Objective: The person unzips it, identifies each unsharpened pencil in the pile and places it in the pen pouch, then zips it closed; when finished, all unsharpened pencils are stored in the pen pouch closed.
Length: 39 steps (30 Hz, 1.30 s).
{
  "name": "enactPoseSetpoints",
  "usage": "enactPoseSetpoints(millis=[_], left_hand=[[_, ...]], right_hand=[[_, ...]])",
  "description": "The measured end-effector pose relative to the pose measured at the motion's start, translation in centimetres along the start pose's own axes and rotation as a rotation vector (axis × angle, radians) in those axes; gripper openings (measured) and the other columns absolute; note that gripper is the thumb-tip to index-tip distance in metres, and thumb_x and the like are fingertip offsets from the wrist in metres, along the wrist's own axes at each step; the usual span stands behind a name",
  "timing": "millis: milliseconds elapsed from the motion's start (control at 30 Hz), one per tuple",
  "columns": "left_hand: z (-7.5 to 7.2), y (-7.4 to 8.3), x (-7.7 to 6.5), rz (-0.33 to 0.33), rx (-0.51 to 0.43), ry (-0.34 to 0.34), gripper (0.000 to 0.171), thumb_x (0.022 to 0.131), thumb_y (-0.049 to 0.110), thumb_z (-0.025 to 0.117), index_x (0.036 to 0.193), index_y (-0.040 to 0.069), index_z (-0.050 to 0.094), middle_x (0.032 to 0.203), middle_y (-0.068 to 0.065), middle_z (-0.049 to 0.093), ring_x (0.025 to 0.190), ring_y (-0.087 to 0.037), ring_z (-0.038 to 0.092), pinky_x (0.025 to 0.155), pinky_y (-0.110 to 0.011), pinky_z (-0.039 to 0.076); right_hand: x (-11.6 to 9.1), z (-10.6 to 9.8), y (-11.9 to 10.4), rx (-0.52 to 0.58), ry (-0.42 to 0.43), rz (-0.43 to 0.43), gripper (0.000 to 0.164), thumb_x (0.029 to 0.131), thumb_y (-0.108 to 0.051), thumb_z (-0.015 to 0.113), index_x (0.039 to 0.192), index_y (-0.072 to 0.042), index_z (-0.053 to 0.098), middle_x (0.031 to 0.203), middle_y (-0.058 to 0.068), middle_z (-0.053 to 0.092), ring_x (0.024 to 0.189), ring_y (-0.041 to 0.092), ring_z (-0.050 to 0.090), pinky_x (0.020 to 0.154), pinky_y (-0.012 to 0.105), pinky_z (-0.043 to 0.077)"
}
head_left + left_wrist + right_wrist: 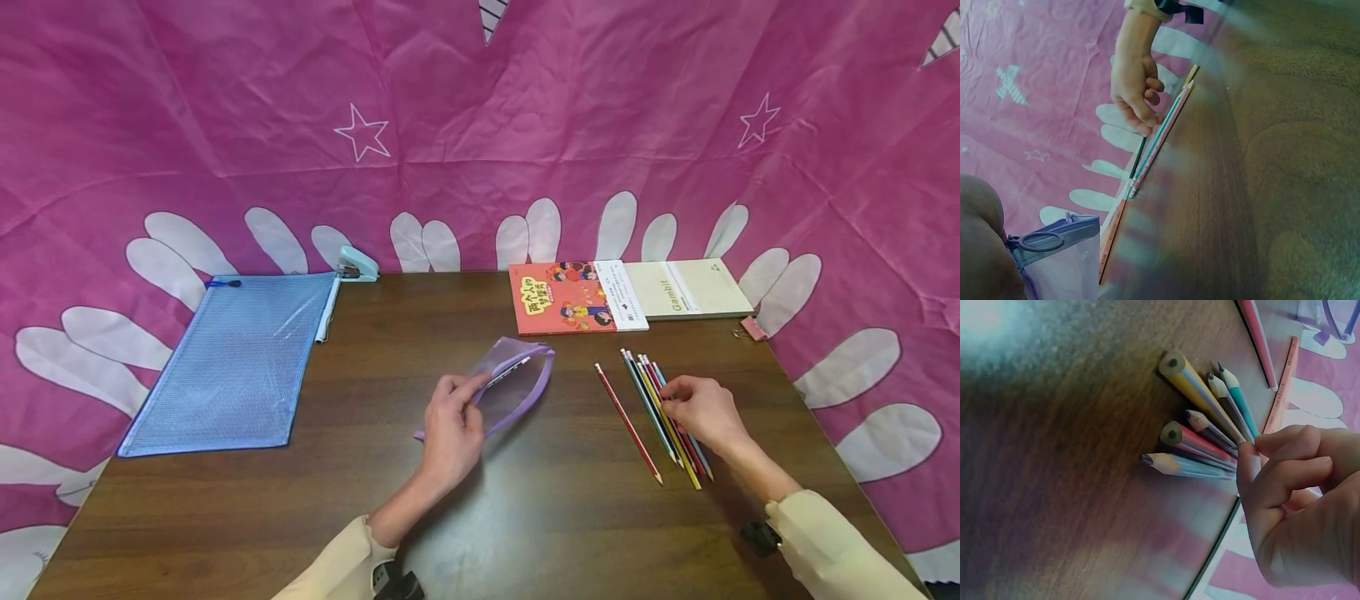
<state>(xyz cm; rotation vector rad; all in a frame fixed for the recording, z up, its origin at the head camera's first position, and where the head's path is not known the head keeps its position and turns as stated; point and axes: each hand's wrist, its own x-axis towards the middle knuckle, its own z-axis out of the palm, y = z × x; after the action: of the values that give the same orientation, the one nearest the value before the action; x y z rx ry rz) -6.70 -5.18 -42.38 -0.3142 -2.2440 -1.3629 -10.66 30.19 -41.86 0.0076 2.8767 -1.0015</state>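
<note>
My left hand (453, 429) grips the near left side of a purple mesh zipper pouch (517, 396), whose mouth gapes toward the right. A thin pale strip with dark markings (508, 372) shows in the mouth; its kind is unclear. In the left wrist view, the pouch's zipper end (1054, 240) carries a purple loop. My right hand (701, 408) is over a bunch of pencils (671, 425), thumb and index fingertips close together beside the yellow pencil (1200, 390). Whether they pinch a pencil is hidden. A red pencil (628, 423) lies apart to the left.
A blue mesh zipper bag (232, 367) lies at the left, with a light-blue stapler (358, 264) by its far corner. A red picture book (558, 297) and a cream notebook (693, 287) lie along the back edge, a pink binder clip (753, 328) at the right.
</note>
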Motion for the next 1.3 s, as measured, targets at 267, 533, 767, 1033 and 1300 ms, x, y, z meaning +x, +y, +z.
enactPoseSetpoints(millis=[267,533,767,1033,1300], left_hand=[[0.0,-0.1,0.0,0.009,0.008,0.008,0.046,0.076,-0.020,0.052,0.112,-0.002,0.073,0.092,-0.012,0.058,0.080,-0.023,0.058,0.072,-0.038,0.050],[0.0,0.1,0.0,0.000,0.013,-0.006,0.046,0.077,-0.019,0.052,0.114,-0.001,0.073,0.093,-0.012,0.058,0.080,-0.023,0.058,0.073,-0.038,0.050],[0.0,0.1,-0.1,-0.005,0.020,-0.012,0.047,0.077,-0.019,0.052,0.114,0.000,0.073,0.093,-0.011,0.059,0.081,-0.022,0.058,0.072,-0.038,0.050],[0.0,0.0,0.0,0.002,0.014,-0.007,0.047,0.076,-0.019,0.052,0.114,0.000,0.073,0.093,-0.011,0.058,0.081,-0.023,0.058,0.072,-0.038,0.050],[0.1,0.1,-0.1,-0.005,0.013,-0.007,0.044,0.078,-0.019,0.053,0.113,-0.001,0.073,0.093,-0.011,0.058,0.081,-0.023,0.058,0.073,-0.039,0.050]], right_hand=[[-0.1,0.3,-0.2,-0.053,0.011,-0.023,0.018,0.085,-0.007,0.070,0.098,0.006,0.069,0.073,0.007,0.068,0.054,0.017,0.063,0.049,0.033,0.051],[0.0,0.7,-0.5,-0.163,0.035,-0.011,0.022,0.083,-0.009,0.068,0.102,0.002,0.070,0.073,0.006,0.066,0.056,0.020,0.056,0.049,0.036,0.041],[0.1,0.7,-0.6,-0.206,0.021,0.009,0.023,0.085,-0.011,0.069,0.105,0.001,0.069,0.076,0.009,0.066,0.062,0.027,0.053,0.049,0.038,0.039],[0.3,0.7,-0.9,-0.269,0.004,0.020,0.034,0.082,-0.016,0.072,0.111,0.001,0.068,0.082,0.017,0.065,0.065,0.034,0.054,0.051,0.045,0.042],[0.4,0.9,-1.4,-0.321,-0.028,0.034,0.036,0.082,-0.016,0.071,0.115,-0.002,0.069,0.101,0.031,0.066,0.072,0.041,0.061,0.054,0.054,0.047]])
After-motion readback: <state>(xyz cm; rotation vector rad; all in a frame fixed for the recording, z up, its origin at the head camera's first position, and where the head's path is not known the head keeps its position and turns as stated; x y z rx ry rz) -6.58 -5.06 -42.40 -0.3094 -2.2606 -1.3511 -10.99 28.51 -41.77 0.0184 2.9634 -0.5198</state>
